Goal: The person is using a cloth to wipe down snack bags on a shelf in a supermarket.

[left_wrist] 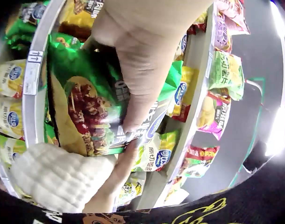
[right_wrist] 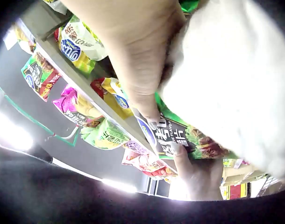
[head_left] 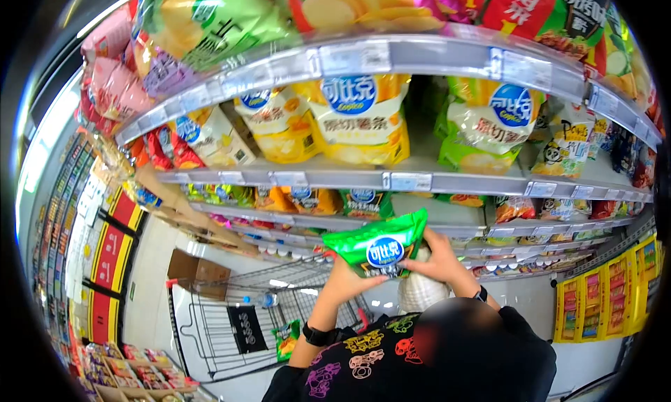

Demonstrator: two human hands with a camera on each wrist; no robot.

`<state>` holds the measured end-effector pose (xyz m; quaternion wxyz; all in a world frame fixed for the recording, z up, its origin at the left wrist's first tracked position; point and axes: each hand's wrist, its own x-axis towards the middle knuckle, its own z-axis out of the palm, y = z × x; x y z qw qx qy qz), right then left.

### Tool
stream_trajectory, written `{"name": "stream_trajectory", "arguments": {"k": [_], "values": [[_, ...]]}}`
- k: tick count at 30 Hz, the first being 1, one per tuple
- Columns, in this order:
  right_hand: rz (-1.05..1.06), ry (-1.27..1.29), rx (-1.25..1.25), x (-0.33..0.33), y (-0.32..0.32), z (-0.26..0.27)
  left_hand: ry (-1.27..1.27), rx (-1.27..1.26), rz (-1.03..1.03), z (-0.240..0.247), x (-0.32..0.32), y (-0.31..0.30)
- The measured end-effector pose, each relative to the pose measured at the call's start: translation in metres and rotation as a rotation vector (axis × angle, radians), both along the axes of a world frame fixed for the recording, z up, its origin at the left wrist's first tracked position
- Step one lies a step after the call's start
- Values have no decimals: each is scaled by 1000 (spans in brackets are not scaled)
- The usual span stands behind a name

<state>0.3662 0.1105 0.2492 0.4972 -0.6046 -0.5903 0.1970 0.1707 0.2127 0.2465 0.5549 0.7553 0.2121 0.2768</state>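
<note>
Both hands hold a green bag of chips upright in front of the chest, before the shelves. My left hand grips its left side, thumb across the front, as the left wrist view shows with the thumb on the printed bag. From the other side my right hand grips it, thumb pressing the front near the blue logo. A white quilted, puffy item hangs by the right hand; in the right wrist view this white item covers much of the bag.
Shelves ahead carry yellow-and-white chip bags and other snacks behind price-tag rails. At left stands a wire shopping cart with a green snack bag and a water bottle. A yellow display rack stands at right.
</note>
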Motion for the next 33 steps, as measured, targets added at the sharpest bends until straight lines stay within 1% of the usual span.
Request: {"name": "stream_trajectory", "arguments": {"k": [1,2,4,6,7,8,10,11,12,13,14,15,16,18,19,20,21,22,23,24,26,28,30,32,33], "values": [[3,33,8,-9,7,3,-67,-130,36,-10,-9,3],[37,30,-6,-15,16,2,-98,-56,94,-22,-19,9],[42,68,-20,-32,30,1,-123,-156,160,-26,-40,17],[153,230,-127,-45,43,11,-183,-218,255,-33,-61,26],[212,358,-152,-51,50,17,-213,-225,265,-25,-71,28],[253,447,-126,-57,57,26,-254,-236,289,-25,-80,32],[308,644,-112,-53,72,25,-254,-207,397,-17,-99,36],[304,801,-61,-55,77,32,-214,-155,462,-19,-109,41],[293,958,-8,-59,79,45,-251,-163,493,-22,-115,45],[264,961,98,-62,81,55,-235,-109,535,-19,-119,46],[277,967,174,-68,82,65,-220,-54,575,-16,-123,47],[310,886,288,-74,88,66,-141,-20,610,-14,-127,48],[339,801,402,-81,92,67,-117,3,620,-4,-126,46],[468,752,355,-107,89,80,-187,-18,611,-6,-122,48],[501,541,366,-115,95,74,-204,21,580,-3,-119,45],[447,74,357,-118,95,79,-309,-378,470,-8,-120,54],[410,-187,339,-129,92,86,-283,-220,383,-17,-114,61],[385,-405,420,-139,95,84,-313,-209,338,-21,-110,62],[351,-533,447,-147,93,83,-343,-199,292,-25,-106,63],[316,-658,474,-153,91,81,-426,-337,285,-26,-104,61],[293,-694,522,-159,91,74,-589,-614,266,-28,-103,57],[266,-697,589,-159,94,68,-474,-512,373,-26,-108,56],[237,-667,674,-155,98,64,-78,-28,584,-22,-119,57],[234,-624,693,-151,99,65,-275,-190,620,-23,-114,53],[233,-603,704,-149,98,66,-224,-63,646,-3,-116,45]]}}
